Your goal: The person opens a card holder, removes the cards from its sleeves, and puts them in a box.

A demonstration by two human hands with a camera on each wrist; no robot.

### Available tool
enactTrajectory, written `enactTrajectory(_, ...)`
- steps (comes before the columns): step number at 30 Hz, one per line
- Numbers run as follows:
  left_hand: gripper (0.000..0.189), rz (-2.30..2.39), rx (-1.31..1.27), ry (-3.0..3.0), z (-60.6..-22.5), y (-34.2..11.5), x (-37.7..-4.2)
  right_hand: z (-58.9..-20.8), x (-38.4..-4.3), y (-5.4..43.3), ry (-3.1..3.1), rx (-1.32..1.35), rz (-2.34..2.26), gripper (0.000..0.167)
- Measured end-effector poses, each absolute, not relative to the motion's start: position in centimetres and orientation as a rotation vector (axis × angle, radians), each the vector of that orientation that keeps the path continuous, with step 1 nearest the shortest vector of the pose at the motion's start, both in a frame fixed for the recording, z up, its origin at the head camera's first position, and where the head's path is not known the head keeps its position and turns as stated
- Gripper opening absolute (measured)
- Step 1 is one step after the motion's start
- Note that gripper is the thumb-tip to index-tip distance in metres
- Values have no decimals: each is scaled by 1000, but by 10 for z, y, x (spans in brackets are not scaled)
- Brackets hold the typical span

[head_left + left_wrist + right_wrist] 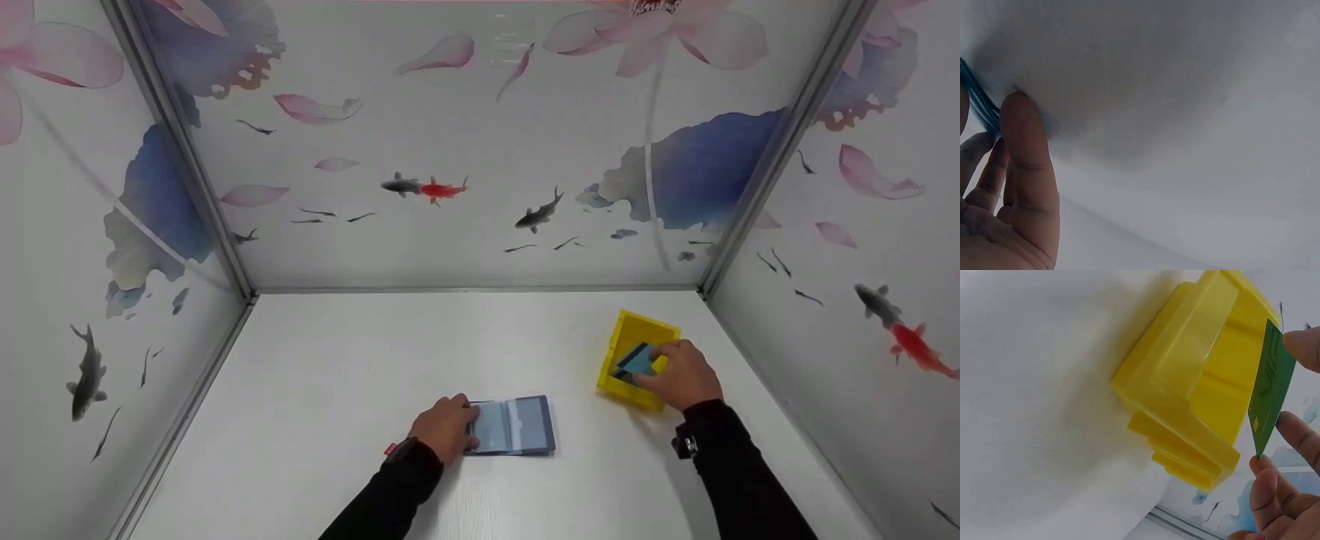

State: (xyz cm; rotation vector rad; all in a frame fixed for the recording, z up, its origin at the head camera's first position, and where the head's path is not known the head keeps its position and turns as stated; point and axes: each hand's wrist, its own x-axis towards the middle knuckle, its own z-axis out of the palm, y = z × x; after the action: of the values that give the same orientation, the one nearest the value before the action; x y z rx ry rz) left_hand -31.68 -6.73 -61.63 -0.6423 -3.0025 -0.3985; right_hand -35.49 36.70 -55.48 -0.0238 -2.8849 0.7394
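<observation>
An open blue card wallet (531, 425) with clear sleeves lies on the table. My left hand (442, 429) grips its left edge, thumb on the near side and fingers on the far side; in the left wrist view only a strip of the wallet's blue edge (979, 107) shows beside the thumb. Over the yellow plastic bin (651, 328), my right hand (684, 375) pinches a card with a dark stripe (637, 360). From the right wrist, that card (1272, 388) looks green, with VIP lettering and a small gold chip, tilted at the bin's open side.
The white table (337, 360) is closed in by white panels printed with lotus and fish, the back panel (465, 255) beyond the bin. Grey metal strips run along the panel joints. The right panel (825, 360) rises beyond the right forearm.
</observation>
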Motion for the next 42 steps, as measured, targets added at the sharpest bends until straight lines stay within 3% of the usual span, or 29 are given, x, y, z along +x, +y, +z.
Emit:
enactTrajectory(10,54,-377,-628,-3012,-620,-66,-319,-561,-372,363,-2935,-106,581,51)
enactTrajectory(17,54,-394,-631,-3001,-625,-67,-323,-555,-374,357,-2977,-142,410,66)
enactTrajectory(29,51,-394,-654,-3004,-619,-69,-318,-545,-382,351,-3087,-139,296,78)
enactTrajectory(42,52,-372,-694,-2985,-613,-70,-315,-538,-379,346,-3098,-133,280,65)
